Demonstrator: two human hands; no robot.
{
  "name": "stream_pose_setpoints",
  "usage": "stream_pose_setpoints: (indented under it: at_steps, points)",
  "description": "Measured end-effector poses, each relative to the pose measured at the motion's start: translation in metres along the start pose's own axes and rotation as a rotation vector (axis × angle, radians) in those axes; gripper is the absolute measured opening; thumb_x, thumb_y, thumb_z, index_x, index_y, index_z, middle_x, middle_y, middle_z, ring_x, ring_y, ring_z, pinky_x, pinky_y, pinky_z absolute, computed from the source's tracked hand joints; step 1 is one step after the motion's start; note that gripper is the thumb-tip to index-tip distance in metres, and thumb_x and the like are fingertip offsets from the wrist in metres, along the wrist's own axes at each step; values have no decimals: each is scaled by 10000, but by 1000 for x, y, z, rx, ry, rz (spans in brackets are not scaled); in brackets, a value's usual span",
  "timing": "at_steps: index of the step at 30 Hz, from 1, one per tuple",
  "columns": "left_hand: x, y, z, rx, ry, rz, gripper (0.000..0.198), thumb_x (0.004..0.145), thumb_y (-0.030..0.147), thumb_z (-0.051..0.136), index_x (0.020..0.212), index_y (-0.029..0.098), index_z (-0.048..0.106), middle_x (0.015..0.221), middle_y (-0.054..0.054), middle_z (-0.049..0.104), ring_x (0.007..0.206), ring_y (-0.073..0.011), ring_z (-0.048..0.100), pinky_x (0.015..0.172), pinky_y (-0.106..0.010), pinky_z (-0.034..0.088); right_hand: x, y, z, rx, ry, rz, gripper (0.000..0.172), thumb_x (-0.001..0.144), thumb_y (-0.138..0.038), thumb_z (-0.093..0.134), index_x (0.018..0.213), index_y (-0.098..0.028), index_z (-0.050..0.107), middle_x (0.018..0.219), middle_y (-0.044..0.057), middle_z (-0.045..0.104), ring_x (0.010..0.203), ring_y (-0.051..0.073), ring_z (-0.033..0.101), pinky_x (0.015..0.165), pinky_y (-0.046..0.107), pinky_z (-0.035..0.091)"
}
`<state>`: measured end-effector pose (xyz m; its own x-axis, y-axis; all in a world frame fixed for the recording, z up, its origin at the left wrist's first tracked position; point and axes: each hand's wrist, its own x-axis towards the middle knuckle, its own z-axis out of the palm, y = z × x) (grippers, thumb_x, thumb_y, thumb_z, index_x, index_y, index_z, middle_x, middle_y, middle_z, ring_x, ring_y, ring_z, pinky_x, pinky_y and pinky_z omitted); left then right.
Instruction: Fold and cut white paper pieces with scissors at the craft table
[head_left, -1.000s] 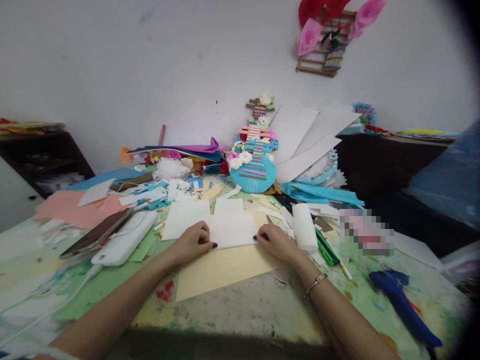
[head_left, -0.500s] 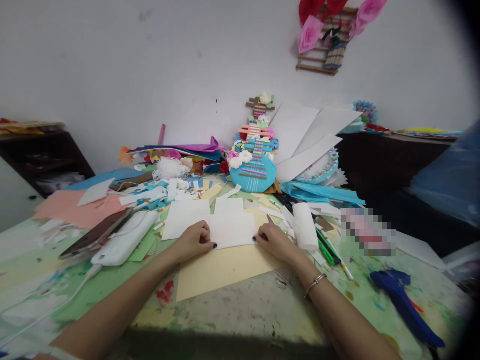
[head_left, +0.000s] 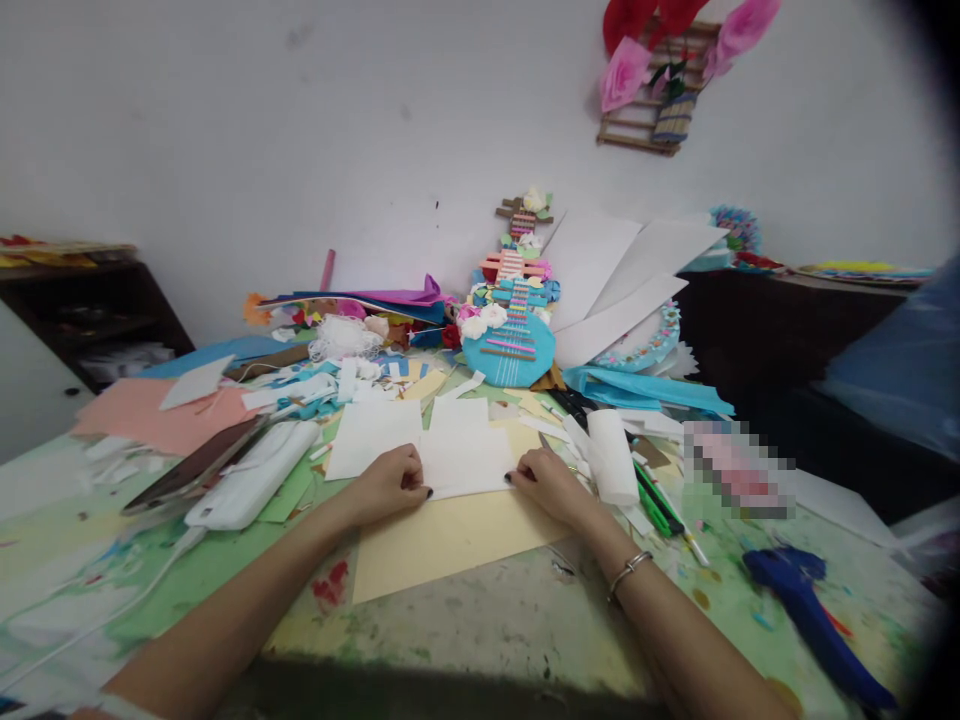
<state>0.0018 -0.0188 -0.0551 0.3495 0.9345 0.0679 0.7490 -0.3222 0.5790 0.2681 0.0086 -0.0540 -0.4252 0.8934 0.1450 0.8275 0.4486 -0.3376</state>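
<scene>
A white sheet of paper (head_left: 465,462) lies between my hands, over a larger cream sheet (head_left: 442,545). My left hand (head_left: 391,480) is closed at its left edge, thumb near the lower corner. At the right edge my right hand (head_left: 546,482) pinches the lower corner, fingers curled. Two more white pieces lie behind: a wider white sheet (head_left: 371,430) at the left and a smaller white piece (head_left: 459,412) in the middle. A white paper roll (head_left: 612,458) stands just right of my right hand, with a green cutter (head_left: 654,505) beside it.
A blue glue gun (head_left: 806,610) lies at the right. On the left are a white power bank (head_left: 255,475) with a cable and a dark phone (head_left: 191,468). Paper scraps and a blue paper instrument (head_left: 510,350) fill the back, against the wall.
The view has shifted very slightly. Both hands stay at the edges of the white sheet, with no clear movement of the paper.
</scene>
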Motion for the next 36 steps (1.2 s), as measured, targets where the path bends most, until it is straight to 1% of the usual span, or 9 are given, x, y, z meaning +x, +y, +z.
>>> stream_pose_setpoints:
  at_steps: [3,6,9,13,16,19,21,26,36]
  points:
    - [-2,1,-1,8,28,2,58,619,190,502,597,182,449,704,10,470,626,-132,435,558,-245,336,0,1,2,-10,8,14,193,799,-226,517,633,-154,580,709,53,623,712,154,532,617,235,327]
    - [-5,1,0,16,77,-9,101,585,155,476,604,195,385,665,30,443,603,-127,404,540,-239,306,0,1,2,-17,14,17,195,803,-242,512,646,-154,588,712,52,622,713,156,533,615,236,324]
    - [-7,1,1,8,93,17,99,578,133,442,612,197,375,661,33,434,604,-125,396,542,-238,301,0,2,2,-22,15,17,192,803,-241,506,657,-153,593,715,51,621,706,152,534,607,232,321]
    - [-9,2,2,-27,77,8,130,609,130,436,721,188,467,682,31,460,602,-124,417,546,-238,309,0,2,3,-29,16,12,196,806,-241,507,653,-154,593,712,50,621,707,151,533,605,229,319]
    - [-9,4,3,-40,66,-33,168,659,194,479,825,183,501,682,34,468,588,-122,418,543,-236,315,0,3,3,-36,13,12,204,815,-247,506,658,-153,595,717,52,623,718,154,535,613,230,320]
    - [-8,4,3,-38,68,-47,175,693,287,520,828,177,514,686,28,480,598,-125,422,547,-237,320,-1,2,3,-42,7,10,208,826,-252,501,672,-152,598,731,52,622,732,155,535,619,230,323]
    - [-8,3,2,-54,57,-47,184,704,314,528,823,175,519,686,24,491,610,-129,431,548,-235,324,-1,2,2,-46,2,8,207,832,-256,499,683,-153,600,746,52,621,745,155,536,626,228,326]
    - [-8,1,1,-143,-4,-39,161,736,291,496,843,175,530,662,27,498,611,-129,455,545,-226,330,-1,2,2,-67,-3,3,227,851,-260,480,689,-154,598,757,57,623,764,159,537,651,234,331]
    - [-5,-3,2,-155,19,-23,139,727,256,492,840,180,518,662,28,522,597,-119,464,540,-217,333,1,1,5,-131,-8,0,276,885,-288,442,710,-144,600,798,85,636,806,176,549,709,243,336]
